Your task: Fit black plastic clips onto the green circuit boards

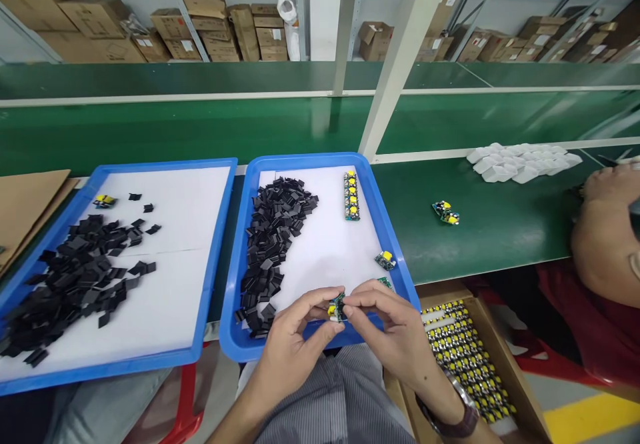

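Note:
Over the near edge of the blue tray, a small green circuit board with a yellow component is pinched between both hands. My left hand grips it from the left, thumb and index finger closed. My right hand closes its fingertips on the board's right side. Inside the tray, a heap of small black plastic pieces fills the left part. A row of circuit boards stands at the upper right, and a loose circuit board lies near the right rim. Another green board is partly hidden behind my right hand.
A second blue tray on the left holds more black pieces and a board. Two boards and white pieces lie on the green bench. Below right stands a carton of boards. Another person sits at right.

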Tool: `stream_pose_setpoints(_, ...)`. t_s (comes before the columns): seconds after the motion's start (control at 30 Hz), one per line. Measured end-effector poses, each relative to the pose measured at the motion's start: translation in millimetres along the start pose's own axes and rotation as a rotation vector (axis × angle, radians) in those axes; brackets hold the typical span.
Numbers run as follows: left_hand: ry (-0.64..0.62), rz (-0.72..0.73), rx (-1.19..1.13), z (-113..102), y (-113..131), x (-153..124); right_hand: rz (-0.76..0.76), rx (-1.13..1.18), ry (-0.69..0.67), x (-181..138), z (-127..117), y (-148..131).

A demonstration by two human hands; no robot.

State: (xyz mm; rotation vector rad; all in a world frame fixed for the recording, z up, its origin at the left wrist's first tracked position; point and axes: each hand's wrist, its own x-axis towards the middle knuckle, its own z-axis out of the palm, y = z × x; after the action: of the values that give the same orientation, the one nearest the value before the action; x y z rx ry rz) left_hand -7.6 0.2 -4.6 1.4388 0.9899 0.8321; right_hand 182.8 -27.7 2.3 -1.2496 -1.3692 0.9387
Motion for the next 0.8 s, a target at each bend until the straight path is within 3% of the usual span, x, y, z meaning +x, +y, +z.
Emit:
stream_pose_setpoints(0.1, 0.011, 0.010, 0.013, 1, -1, -1, -0.001, -0.039, -0.023, 2, -2, -2)
stream_pose_setpoints(0.33, 0.036, 0.215, 0.163, 0, -8, -4, -0.009, -0.157, -0.124, 4, -9, -5)
stream_pose_setpoints(0.53, 0.049, 0.216, 0.251, 3, -7, -4, -0.092, -0.187, -0.231, 11, -16, 0)
stream_pose_setpoints(0.7, 0.059, 0.207, 0.231, 4, -7, -4, 0.091, 0.038, -0.266, 19, -15, 6)
stream_pose_setpoints(0.8, 0.053, 0.191, 0.201, 1, -8, -3, 0.197, 0.143, -0.203, 18, -10, 7)
